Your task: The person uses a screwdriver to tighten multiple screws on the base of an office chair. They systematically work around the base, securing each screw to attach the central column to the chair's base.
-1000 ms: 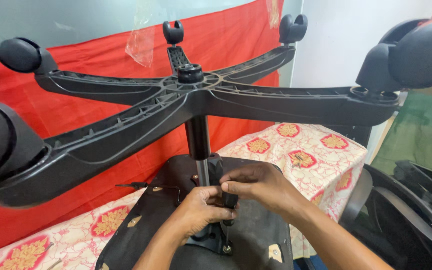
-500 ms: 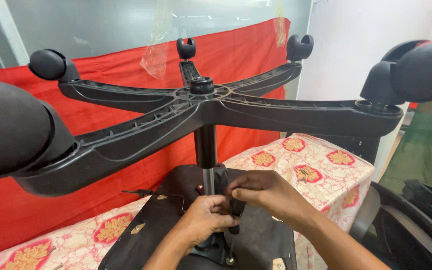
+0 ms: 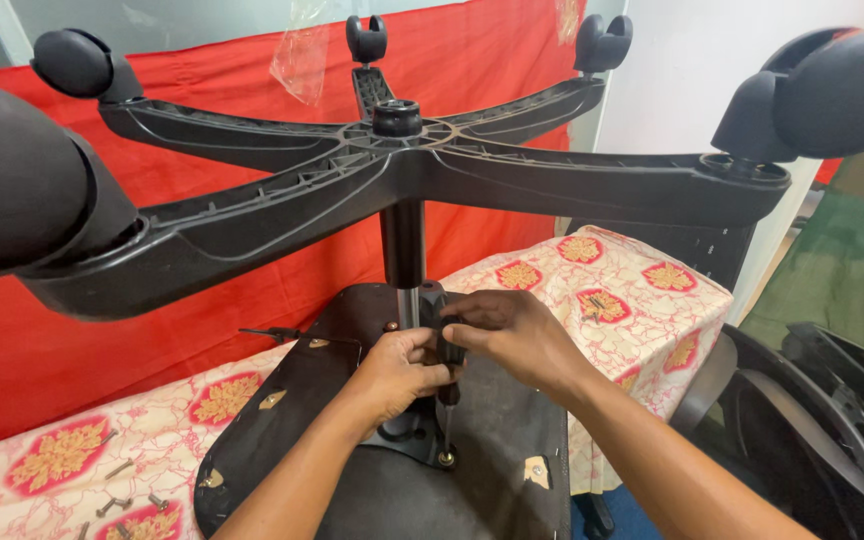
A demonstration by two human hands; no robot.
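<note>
An office chair lies upside down on a table: its black seat underside [image 3: 492, 440] faces up, and the five-armed wheel base [image 3: 402, 160] stands above on a metal column [image 3: 404, 260]. Both my hands grip a black-handled screwdriver [image 3: 449, 350] held upright beside the column. My right hand [image 3: 512, 325] wraps the handle from the right. My left hand [image 3: 397, 370] closes on it lower down from the left. The shaft's tip [image 3: 446, 455] rests on a screw at the black mounting plate.
A floral cloth [image 3: 602, 290] covers the table, with loose screws [image 3: 117, 490] at the near left. A red curtain [image 3: 202, 250] hangs behind. Black casters [image 3: 12, 180] jut out near my head on both sides. Another black chair part [image 3: 822, 410] sits at the right.
The view has shifted slightly, lowering the wheel base in frame. My hands stay clasped on the screwdriver by the column, with only small movement.
</note>
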